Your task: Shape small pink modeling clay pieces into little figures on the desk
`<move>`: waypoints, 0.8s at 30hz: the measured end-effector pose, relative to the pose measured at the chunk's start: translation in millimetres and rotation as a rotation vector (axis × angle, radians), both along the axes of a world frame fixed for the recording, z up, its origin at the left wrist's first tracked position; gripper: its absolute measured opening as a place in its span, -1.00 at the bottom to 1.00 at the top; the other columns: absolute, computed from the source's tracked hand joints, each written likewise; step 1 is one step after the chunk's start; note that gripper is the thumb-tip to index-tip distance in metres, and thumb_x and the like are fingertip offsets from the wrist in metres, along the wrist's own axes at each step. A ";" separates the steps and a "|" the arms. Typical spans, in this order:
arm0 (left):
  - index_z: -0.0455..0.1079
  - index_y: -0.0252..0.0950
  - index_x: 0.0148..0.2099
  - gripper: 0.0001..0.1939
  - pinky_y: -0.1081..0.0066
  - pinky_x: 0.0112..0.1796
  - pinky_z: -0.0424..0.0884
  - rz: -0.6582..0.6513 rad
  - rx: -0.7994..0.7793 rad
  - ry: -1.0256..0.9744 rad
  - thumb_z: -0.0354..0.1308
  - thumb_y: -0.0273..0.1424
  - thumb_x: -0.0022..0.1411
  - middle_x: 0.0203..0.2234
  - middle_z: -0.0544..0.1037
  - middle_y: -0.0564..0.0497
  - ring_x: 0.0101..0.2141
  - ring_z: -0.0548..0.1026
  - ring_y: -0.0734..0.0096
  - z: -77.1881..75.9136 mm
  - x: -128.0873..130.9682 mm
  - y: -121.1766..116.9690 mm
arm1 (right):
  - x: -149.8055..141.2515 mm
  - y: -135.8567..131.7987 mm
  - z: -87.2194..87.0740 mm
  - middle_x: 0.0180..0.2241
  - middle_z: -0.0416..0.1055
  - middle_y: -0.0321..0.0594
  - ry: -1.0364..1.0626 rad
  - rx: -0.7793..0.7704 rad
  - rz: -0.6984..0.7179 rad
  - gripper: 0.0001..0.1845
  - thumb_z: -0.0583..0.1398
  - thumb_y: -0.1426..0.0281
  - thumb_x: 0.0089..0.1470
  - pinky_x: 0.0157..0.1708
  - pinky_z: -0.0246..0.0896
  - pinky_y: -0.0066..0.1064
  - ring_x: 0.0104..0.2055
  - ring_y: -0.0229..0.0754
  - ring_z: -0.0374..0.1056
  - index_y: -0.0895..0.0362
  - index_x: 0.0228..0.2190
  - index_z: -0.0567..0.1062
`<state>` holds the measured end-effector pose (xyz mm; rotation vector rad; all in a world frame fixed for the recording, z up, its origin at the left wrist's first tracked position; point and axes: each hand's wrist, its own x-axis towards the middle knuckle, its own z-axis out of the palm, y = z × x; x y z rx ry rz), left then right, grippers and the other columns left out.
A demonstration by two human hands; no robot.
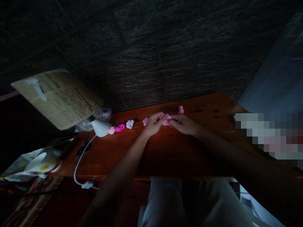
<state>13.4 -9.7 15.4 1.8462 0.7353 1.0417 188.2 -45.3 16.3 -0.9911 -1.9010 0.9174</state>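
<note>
My left hand [155, 123] and my right hand [182, 123] meet over the wooden table. Between their fingertips they pinch a pink piece of modelling clay [167, 119], which looks flattened. Just left of my left hand lies a pink lump of clay [145, 121], partly hidden by it. A small pink clay shape [181, 109] stands behind my right hand. Farther left, a white lump [130, 124], a magenta lump [120, 127] and a pale pink lump [111, 130] sit in a row.
A lamp with a newsprint-patterned shade [59, 97] and white base [101, 127] stands on the table [165, 151] at left, its cord [77, 165] hanging over the front edge. Dark scissors [84, 148] lie nearby. A white paper cup [41, 163] lies at far left. A stone-patterned wall [153, 56] rises behind.
</note>
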 end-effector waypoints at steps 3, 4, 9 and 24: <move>0.34 -0.30 -0.44 -0.46 0.48 -0.43 0.19 0.009 0.053 -0.008 0.20 0.10 0.25 -0.57 0.30 0.14 -0.50 0.24 0.55 -0.1 -0.8 1.7 | -0.2 2.1 -2.8 -0.58 0.27 -0.36 0.014 -0.031 0.003 -0.69 0.06 0.26 0.24 -0.40 0.08 -0.36 -0.53 -0.26 0.18 0.08 -0.52 0.35; 0.34 -0.29 -0.43 -0.46 0.48 -0.43 0.18 0.016 0.058 -0.010 0.19 0.10 0.25 -0.57 0.29 0.15 -0.50 0.23 0.55 -0.8 -1.2 2.5 | 0.3 2.7 -3.4 -0.58 0.27 -0.36 0.023 -0.048 0.007 -0.67 0.06 0.23 0.26 -0.41 0.09 -0.36 -0.53 -0.26 0.17 0.08 -0.50 0.35; 0.28 -0.27 -0.43 -0.46 0.48 -0.51 0.13 0.052 -0.007 -0.002 0.17 0.11 0.26 -0.60 0.25 0.16 -0.55 0.21 0.56 -5.9 -3.3 6.7 | 4.5 5.2 -5.1 -0.57 0.26 -0.36 0.052 -0.058 -0.040 -0.62 0.09 0.09 0.27 -0.39 0.11 -0.34 -0.52 -0.25 0.18 0.07 -0.48 0.36; 0.56 -0.33 -0.26 -0.63 0.52 -0.48 0.26 -0.034 -0.189 -0.072 0.44 -0.13 0.07 -0.43 0.59 0.02 -0.47 0.42 0.57 -7.8 -7.8 13.4 | 16.3 8.4 -3.6 -0.57 0.38 -0.33 -0.139 0.135 -0.144 -0.70 0.13 0.27 0.18 -0.35 0.09 -0.32 -0.48 -0.25 0.25 0.11 -0.54 0.46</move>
